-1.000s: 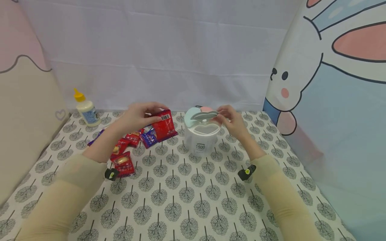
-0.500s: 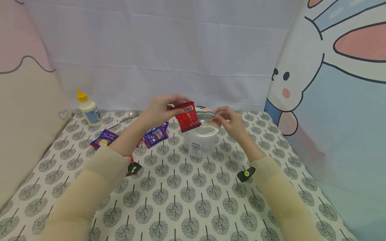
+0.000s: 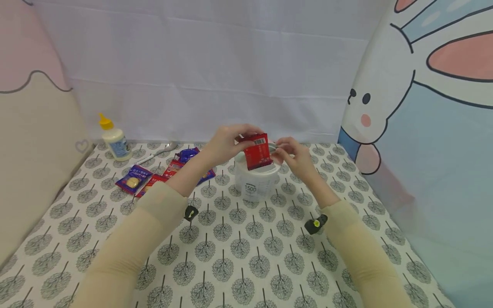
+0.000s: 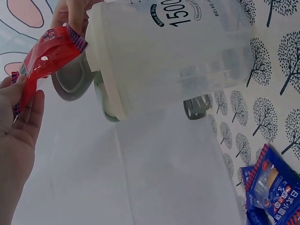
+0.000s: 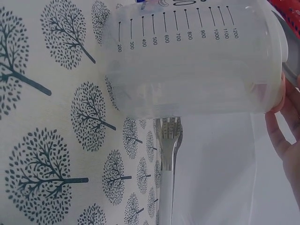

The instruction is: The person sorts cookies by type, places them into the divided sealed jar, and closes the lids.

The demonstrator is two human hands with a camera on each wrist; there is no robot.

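With the left hand (image 3: 232,143), pinching a red packet (image 3: 257,155) by its upper edge between nearly closed thumb and fingers, just over the jar (image 3: 251,189) near the far edge of the table (image 3: 239,267). With the right hand (image 3: 297,157), gripping the raised flap (image 4: 70,86) in curled fingers, well apart from the bottle (image 3: 117,145) by the far left corner

It looks like a makeshift booth, with a plain white sheet (image 3: 215,77) and a rabbit-print drape (image 3: 443,149) around a tree-print tablecloth (image 3: 239,231).
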